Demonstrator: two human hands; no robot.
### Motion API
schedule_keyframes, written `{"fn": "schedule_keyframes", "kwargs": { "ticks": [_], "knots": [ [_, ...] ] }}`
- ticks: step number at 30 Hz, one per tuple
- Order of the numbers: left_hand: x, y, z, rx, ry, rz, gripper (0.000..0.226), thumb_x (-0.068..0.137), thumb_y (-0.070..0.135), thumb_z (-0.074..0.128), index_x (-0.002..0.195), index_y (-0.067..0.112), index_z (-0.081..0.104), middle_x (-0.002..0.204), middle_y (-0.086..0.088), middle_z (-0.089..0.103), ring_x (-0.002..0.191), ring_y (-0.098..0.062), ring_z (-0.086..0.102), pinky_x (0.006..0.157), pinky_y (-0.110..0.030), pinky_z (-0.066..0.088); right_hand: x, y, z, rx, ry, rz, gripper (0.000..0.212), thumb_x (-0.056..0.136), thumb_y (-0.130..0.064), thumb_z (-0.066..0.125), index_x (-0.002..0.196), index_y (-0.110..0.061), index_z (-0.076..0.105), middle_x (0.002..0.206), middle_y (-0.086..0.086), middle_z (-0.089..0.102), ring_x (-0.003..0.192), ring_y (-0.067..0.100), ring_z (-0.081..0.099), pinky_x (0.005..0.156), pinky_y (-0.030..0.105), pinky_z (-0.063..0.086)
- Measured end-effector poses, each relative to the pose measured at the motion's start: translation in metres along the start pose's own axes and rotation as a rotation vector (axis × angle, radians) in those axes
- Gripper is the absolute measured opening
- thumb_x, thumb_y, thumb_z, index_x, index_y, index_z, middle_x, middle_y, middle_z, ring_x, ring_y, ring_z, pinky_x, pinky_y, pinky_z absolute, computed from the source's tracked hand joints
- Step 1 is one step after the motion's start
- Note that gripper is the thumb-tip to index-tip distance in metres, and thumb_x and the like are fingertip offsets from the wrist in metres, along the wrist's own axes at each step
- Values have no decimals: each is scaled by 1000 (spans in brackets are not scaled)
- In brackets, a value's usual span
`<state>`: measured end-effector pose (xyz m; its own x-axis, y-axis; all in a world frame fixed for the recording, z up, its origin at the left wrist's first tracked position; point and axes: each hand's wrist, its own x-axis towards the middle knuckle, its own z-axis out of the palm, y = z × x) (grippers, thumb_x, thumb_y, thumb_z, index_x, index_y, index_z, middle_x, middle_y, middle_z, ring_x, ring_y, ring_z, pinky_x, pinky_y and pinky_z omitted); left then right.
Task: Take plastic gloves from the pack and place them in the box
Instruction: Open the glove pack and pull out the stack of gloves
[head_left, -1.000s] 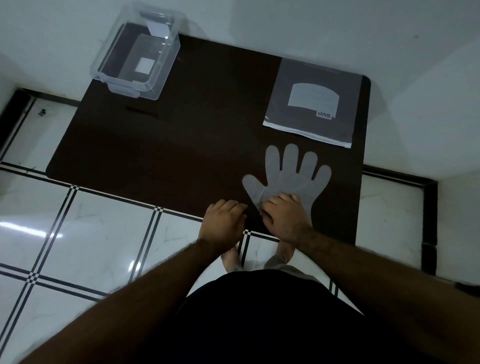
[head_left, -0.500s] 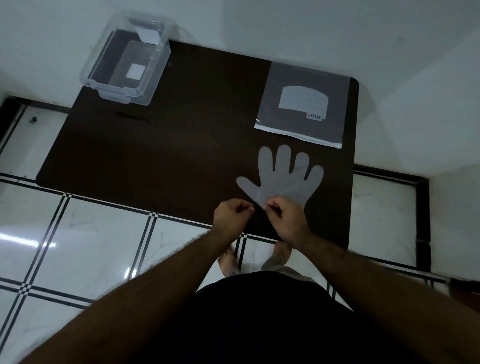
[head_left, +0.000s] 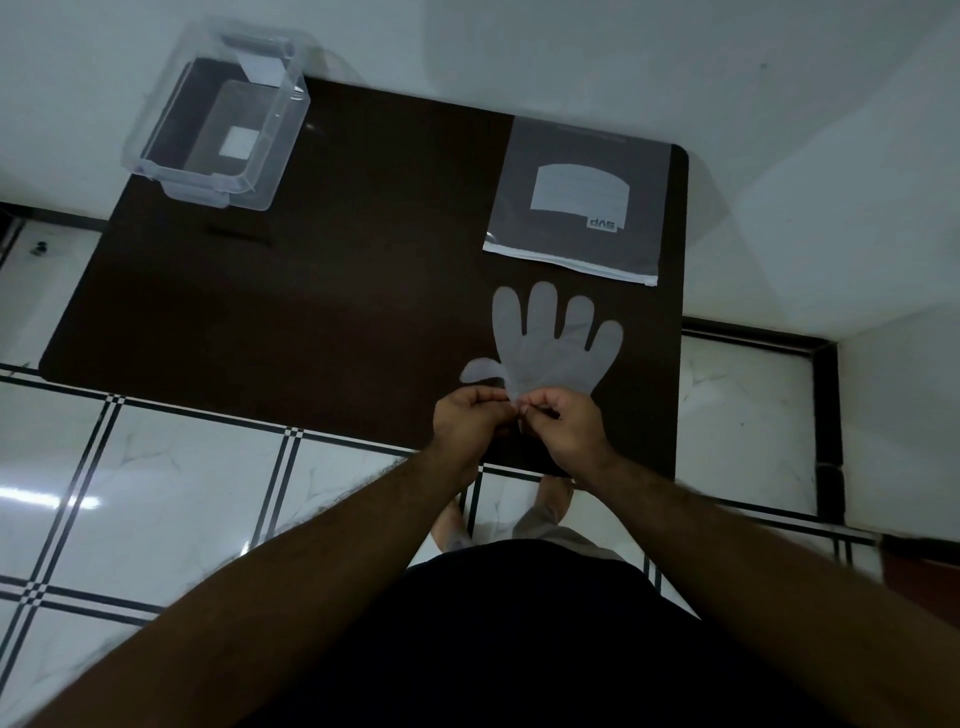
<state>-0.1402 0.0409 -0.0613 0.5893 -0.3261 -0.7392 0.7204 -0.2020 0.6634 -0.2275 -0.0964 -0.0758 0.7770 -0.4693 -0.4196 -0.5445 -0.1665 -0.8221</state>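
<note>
A thin translucent plastic glove lies spread on the dark table, fingers pointing away from me. My left hand and my right hand pinch its cuff edge together near the table's front edge, and the cuff and thumb are lifted and crumpled. The grey zip pack lies flat behind the glove at the back right. The clear plastic box stands open at the back left corner with nothing but a white label inside.
The table stands against a white wall, with another wall close on the right. White floor tiles with black lines lie in front of the table. My feet show under the front edge.
Both hands went from lying flat on the cuff to pinching it with the fingertips. The glove's cuff and thumb have risen and bunched up.
</note>
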Motion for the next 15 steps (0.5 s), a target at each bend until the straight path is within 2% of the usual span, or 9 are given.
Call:
{"fn": "schedule_keyframes", "kwargs": {
  "ticks": [4,10,13,15],
  "knots": [
    [-2,-2,2,3,9,-19,19,90,0,81,108,5,78,99,-12,82,90,-23,81,75,-30,65,-1,-1,0,65,-9,74,13,99,-10,71,110,-11,77,104,3,78,97,16,75,88,31,64],
    [-1,-6,0,17,58,-35,21,92,-3,77,111,4,76,102,-13,81,89,-22,81,73,-28,65,-4,-4,-1,140,12,141,10,99,-11,71,107,-14,77,105,2,77,98,15,74,86,30,64],
    [-2,-5,-1,42,72,-26,19,92,-4,75,108,6,77,103,-12,80,88,-20,79,73,-27,64,-5,-6,-3,177,31,173,9,100,-10,69,104,-13,76,104,3,76,96,16,74,77,25,63],
    [-3,-5,-2,69,75,-19,18,92,-1,75,107,9,76,105,-11,80,92,-21,79,79,-32,66,-7,-8,-4,219,41,191,9,100,-9,68,103,-12,76,104,5,76,94,16,74,71,20,61]
  ]
}}
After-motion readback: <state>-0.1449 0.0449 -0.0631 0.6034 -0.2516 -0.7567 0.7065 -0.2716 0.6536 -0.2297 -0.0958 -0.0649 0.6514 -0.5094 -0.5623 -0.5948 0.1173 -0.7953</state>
